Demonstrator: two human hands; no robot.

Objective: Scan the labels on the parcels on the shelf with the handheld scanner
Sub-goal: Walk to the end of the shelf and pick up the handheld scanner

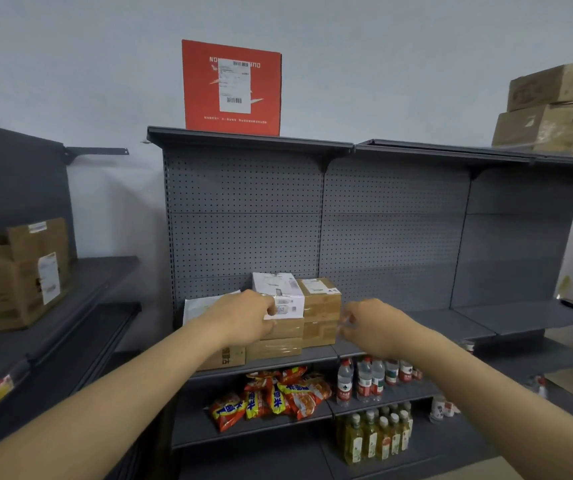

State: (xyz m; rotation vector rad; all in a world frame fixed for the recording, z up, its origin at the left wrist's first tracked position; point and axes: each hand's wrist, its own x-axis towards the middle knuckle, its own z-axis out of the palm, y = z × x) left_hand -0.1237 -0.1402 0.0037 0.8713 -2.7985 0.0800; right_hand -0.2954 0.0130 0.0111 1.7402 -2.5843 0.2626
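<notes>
Fingers (pixel 273 310) of my left hand (pixel 243 320) pinched the white cardboard parcel (pixel 278 294); right hand (pixel 364 323) curled, contents unclear.
Pulling risked toppling the stacked brown cardboard boxes (pixel 319 311) off the grey metal shelf (pixel 416 322).

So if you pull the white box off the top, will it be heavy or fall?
The white box looks like thin card, so it is probably stiff and fairly light. It sits on top of brown boxes, so a push might slide it off. The left hand touches its front edge, which could steady it.
</notes>
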